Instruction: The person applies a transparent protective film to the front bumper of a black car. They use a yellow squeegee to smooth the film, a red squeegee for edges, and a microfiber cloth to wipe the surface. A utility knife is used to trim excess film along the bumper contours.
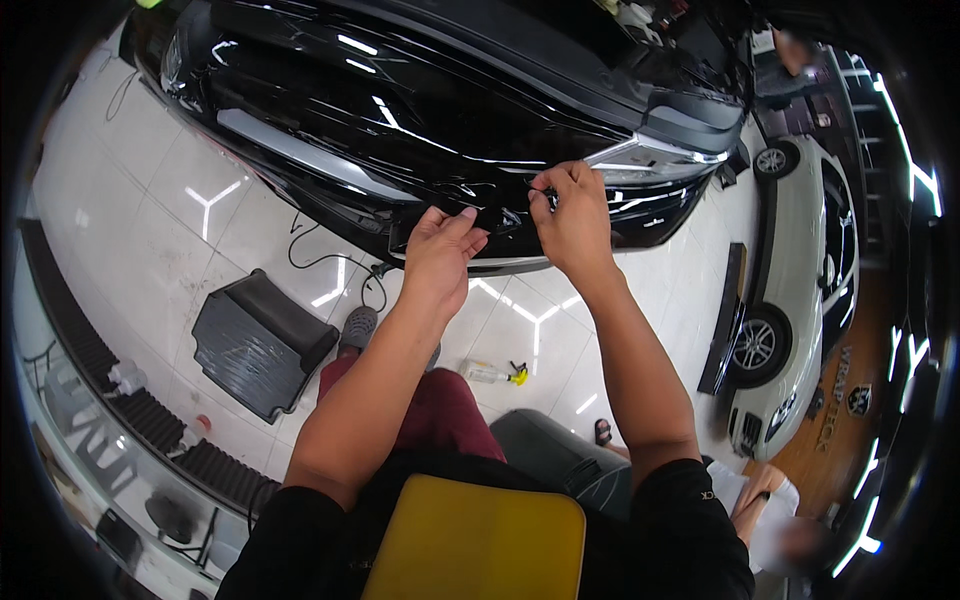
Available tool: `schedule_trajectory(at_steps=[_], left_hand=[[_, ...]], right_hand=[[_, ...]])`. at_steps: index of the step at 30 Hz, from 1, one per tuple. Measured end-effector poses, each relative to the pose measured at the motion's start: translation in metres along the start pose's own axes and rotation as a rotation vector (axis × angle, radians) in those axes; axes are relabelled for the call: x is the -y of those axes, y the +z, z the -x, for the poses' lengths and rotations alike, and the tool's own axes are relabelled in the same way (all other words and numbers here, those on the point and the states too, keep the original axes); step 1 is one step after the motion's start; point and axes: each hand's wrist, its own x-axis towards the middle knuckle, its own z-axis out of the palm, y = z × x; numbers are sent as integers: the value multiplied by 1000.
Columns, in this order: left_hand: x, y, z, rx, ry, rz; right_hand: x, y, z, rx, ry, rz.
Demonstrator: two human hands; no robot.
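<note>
A glossy black car front (pixel 430 130) stretches across the top, its hood and bumper full of bright reflections. At the bumper's near edge, wrinkled glossy black film (pixel 488 198) shows between my hands. My left hand (pixel 442 250) is closed, thumb against fingers, at the film's left part. To its right, my right hand (pixel 575 215) pinches the film with thumb and forefinger, just left of and below the headlight (pixel 655 155). The fingertips partly hide where each hand grips. A silver trim strip (pixel 300 155) runs along the bumper to the left.
A black floor mat (pixel 255 345) and a dark cable (pixel 320 265) lie on the tiled floor. A spray bottle with a yellow head (pixel 490 373) lies near my knees. A yellow panel (pixel 475 540) is at my torso. Right stands a white car (pixel 800 290); another person (pixel 765 500) is lower right.
</note>
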Motion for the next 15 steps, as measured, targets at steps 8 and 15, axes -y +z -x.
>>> schedule_trajectory(at_steps=[8, 15], left_hand=[[13, 1, 11, 7, 235, 28], [57, 0, 31, -96, 892, -779]], right_hand=[[-15, -19, -6, 496, 296, -369], [-17, -27, -13, 581, 402, -756]])
